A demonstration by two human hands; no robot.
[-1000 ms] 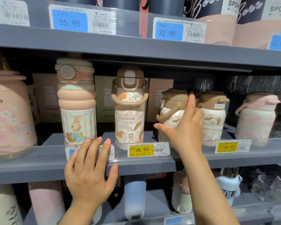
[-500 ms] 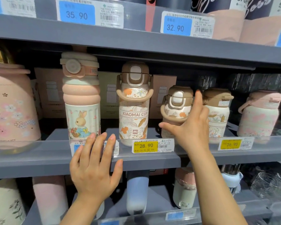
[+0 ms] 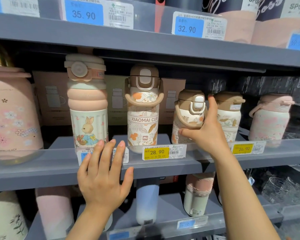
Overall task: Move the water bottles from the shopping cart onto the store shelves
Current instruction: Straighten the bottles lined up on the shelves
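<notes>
A small brown-lidded leaf-print bottle [image 3: 189,111] stands on the middle grey shelf [image 3: 42,168]. My right hand [image 3: 204,132] grips its right side, thumb under its front, fingers up its flank. To its left stand a tall XIAOMAI CUP bottle [image 3: 143,108] and a pink rabbit bottle [image 3: 87,101]. My left hand [image 3: 104,175] rests flat against the shelf's front edge below the rabbit bottle, fingers spread over a price label. The shopping cart is out of view.
Right of the held bottle stand another brown-lidded bottle [image 3: 229,115] and a pink floral one [image 3: 270,116]. A large pink flask [image 3: 12,111] fills the left. Boxes line the back. Shelves above and below hold more bottles; glassware [image 3: 284,189] sits lower right.
The small brown-lidded bottle has been turned so its white lid button faces forward. My right hand has closed more around it. The left hand stays on the shelf edge.
</notes>
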